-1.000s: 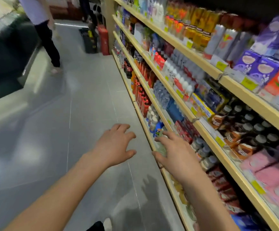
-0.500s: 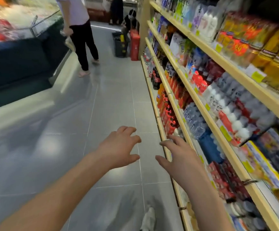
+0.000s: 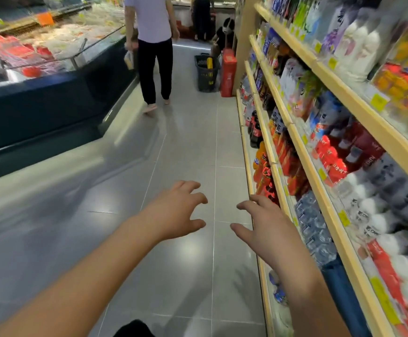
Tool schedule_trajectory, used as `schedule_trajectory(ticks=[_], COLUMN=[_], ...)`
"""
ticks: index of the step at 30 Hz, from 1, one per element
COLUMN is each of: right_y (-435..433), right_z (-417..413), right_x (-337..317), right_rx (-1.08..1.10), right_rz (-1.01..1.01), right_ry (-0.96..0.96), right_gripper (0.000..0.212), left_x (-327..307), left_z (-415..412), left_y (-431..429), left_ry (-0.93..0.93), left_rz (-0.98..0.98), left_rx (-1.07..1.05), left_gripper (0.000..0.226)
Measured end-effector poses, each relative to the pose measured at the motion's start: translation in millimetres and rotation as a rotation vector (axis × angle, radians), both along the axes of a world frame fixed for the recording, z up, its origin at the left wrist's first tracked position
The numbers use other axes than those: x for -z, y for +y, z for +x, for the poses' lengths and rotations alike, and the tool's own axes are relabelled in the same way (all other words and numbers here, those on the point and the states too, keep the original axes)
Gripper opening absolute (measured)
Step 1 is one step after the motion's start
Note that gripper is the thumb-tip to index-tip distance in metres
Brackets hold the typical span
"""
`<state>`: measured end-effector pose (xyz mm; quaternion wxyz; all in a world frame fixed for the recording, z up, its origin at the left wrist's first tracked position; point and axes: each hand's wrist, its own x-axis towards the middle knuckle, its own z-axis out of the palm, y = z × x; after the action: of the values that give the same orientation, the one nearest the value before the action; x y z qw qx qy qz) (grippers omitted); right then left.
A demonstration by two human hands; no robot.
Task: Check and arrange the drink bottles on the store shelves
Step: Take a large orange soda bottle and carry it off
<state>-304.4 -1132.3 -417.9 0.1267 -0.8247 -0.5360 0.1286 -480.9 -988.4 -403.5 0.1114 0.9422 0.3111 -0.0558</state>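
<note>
Wooden store shelves (image 3: 319, 171) run along the right side, packed with drink bottles: red and orange bottles (image 3: 263, 171) on the low tier, clear water bottles (image 3: 312, 220) beside them, white-capped bottles (image 3: 378, 215) higher up. My left hand (image 3: 173, 210) hovers over the aisle floor, fingers spread, holding nothing. My right hand (image 3: 263, 224) is stretched forward close to the low shelf edge, fingers apart and empty, not touching any bottle.
A person in a light top and dark trousers (image 3: 154, 52) stands ahead in the aisle. A dark shopping basket (image 3: 206, 72) and a red box (image 3: 227, 74) sit on the floor by the shelf end. A glass-fronted chilled counter (image 3: 52, 93) lines the left.
The view has swung up and along the aisle. Both hands have stayed open and empty; my right hand has come away from the low shelf bottles it was next to.
</note>
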Motion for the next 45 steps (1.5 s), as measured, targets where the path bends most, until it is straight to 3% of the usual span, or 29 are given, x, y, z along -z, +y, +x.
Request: schedule_trajectory(ticks=[8, 16, 22, 29, 37, 45], right_y=[107.6, 274.9, 389.2, 483.2, 582.2, 648.6], right_z=[72.0, 118.4, 158.8, 217.2, 334.4, 460.7], right_x=[9.0, 23.0, 11.2, 14.6, 38.0, 24.4], right_rx=[0.015, 0.096, 0.165, 0.198, 0.238, 0.334], right_rz=[-0.015, -0.031, -0.087, -0.06, 0.012, -0.058], right_ry=[0.003, -0.078, -0.029, -0.004, 0.029, 0.011], right_gripper=[0.052, 0.055, 0.053, 0.052, 0.055, 0.056], left_x=[12.4, 26.4, 17.2, 15.8, 22.2, 15.4], left_z=[74.3, 149.1, 181.9, 245.6, 378.1, 515.6], left_y=[113.3, 282.3, 419.4, 516.8, 615.8, 694.4], left_ry=[0.002, -0.058, -0.027, -0.011, 0.036, 0.063], left_rz=[-0.027, -0.021, -0.035, -0.053, 0.001, 0.039], left_rx=[0.013, 0.071, 0.122, 0.16, 0.261, 0.36], left_gripper=[0.056, 0.057, 0.056, 0.057, 0.056, 0.058])
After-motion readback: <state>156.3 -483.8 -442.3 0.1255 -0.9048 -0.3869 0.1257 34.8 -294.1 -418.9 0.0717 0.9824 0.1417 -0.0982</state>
